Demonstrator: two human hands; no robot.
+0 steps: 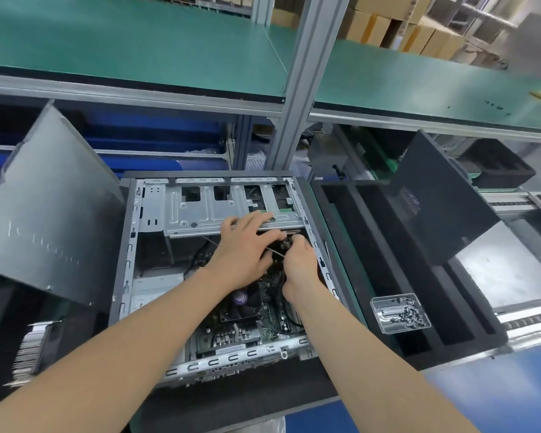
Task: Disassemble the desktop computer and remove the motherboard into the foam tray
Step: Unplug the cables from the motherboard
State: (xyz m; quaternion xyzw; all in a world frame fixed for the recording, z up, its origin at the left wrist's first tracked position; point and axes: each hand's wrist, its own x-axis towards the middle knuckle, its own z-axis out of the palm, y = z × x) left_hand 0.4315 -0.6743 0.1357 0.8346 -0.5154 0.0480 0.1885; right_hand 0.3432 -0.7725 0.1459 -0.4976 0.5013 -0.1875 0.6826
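An open desktop case (156, 210) lies on its side in front of me, its silver drive cage across the far half. The green motherboard (250, 326) sits in the near right part of the case. My left hand (244, 251) reaches over the board's far edge, fingers spread, some resting on the drive cage rail. My right hand (300, 264) is beside it, fingers curled round a bundle of dark cables (283, 245) near the case's right wall. The black foam tray (384, 267) with long slots lies right of the case.
A grey side panel (50, 214) leans at the left, and a black panel (441, 201) leans at the right over the foam tray. A clear plastic box of screws (400, 314) rests on the foam. A finned heatsink (28, 351) lies at the lower left. Green shelves run overhead.
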